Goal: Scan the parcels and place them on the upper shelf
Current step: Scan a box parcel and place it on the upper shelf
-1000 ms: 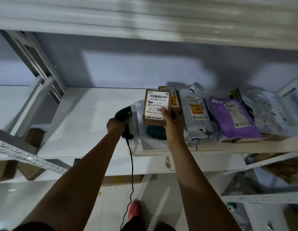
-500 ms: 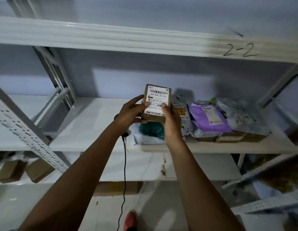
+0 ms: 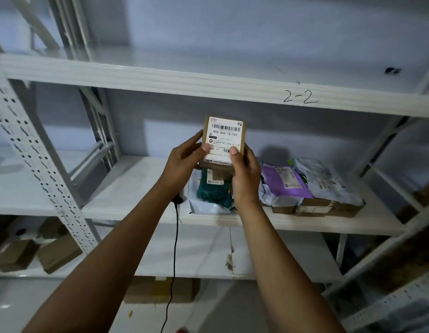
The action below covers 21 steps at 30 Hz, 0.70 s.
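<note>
A small brown cardboard parcel with a white barcode label is held up between both hands, below the upper shelf marked "2-2". My left hand grips its left side, thumb on the label. My right hand grips its lower right corner, thumb on the label. The scanner is mostly hidden behind my left wrist; only its black base and cable show on the middle shelf.
On the middle shelf lie a green parcel on a white bag, a purple mailer, a grey mailer and brown boxes. More brown boxes sit on the lower shelf at left. A perforated upright stands left.
My left hand let go of the scanner, left it on the middle shelf, and took the parcel's left side. Both hands have raised the parcel toward the upper shelf.
</note>
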Each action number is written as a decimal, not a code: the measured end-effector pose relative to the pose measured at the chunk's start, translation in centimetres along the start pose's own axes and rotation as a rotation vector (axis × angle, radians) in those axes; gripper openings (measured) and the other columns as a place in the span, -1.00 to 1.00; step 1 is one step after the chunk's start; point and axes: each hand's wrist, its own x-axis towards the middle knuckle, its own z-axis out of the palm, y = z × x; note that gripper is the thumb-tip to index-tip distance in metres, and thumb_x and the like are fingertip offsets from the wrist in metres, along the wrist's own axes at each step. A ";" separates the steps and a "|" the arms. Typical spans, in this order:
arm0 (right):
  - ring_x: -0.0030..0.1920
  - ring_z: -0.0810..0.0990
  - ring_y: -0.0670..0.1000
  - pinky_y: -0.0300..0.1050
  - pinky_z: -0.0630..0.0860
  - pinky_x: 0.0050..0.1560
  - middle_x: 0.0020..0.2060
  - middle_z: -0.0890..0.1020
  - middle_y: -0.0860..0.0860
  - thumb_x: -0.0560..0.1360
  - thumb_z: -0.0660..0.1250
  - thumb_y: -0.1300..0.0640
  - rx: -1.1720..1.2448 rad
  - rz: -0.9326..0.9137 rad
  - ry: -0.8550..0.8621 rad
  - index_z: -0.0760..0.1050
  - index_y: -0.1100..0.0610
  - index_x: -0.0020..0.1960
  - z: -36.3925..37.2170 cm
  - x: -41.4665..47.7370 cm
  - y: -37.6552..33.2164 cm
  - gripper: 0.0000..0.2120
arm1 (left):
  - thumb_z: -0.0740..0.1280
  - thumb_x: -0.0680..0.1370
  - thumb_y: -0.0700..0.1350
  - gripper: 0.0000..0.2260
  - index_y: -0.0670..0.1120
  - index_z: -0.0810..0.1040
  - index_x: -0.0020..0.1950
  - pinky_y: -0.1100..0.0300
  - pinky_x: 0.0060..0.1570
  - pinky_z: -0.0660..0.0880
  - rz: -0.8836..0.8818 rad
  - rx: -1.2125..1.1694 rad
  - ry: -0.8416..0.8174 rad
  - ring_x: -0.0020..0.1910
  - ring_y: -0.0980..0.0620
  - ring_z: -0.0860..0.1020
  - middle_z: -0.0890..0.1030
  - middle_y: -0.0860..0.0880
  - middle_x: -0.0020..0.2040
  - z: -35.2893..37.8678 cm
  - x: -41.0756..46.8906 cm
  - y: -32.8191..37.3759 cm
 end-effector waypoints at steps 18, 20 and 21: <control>0.09 0.67 -0.09 -0.01 0.60 0.20 0.05 0.73 -0.10 0.55 0.19 -0.34 -0.306 -0.260 -0.084 0.65 -0.02 0.16 12.6 15.5 -12.3 -0.51 | 0.13 0.72 0.12 -0.64 0.01 0.57 0.37 0.32 0.15 0.54 0.359 0.106 0.290 0.17 0.21 0.63 0.68 0.10 0.21 -5.2 14.7 13.8; 0.04 0.67 -0.07 0.02 0.60 0.16 -0.01 0.72 -0.11 0.54 0.16 -0.38 -0.412 -0.252 -0.117 0.65 -0.03 0.08 13.4 17.2 -12.5 -0.50 | 0.12 0.71 0.17 -0.61 0.03 0.61 0.33 0.32 0.12 0.56 0.302 0.155 0.338 0.10 0.23 0.64 0.69 0.11 0.16 -6.4 16.4 14.0; 0.01 0.66 -0.07 0.01 0.58 0.12 -0.05 0.72 -0.11 0.57 0.15 -0.35 -0.477 -0.256 -0.133 0.65 -0.01 0.04 13.7 17.8 -12.6 -0.51 | 0.11 0.70 0.20 -0.60 0.04 0.63 0.28 0.33 0.08 0.56 0.274 0.199 0.351 0.06 0.24 0.65 0.69 0.13 0.12 -6.8 17.0 14.0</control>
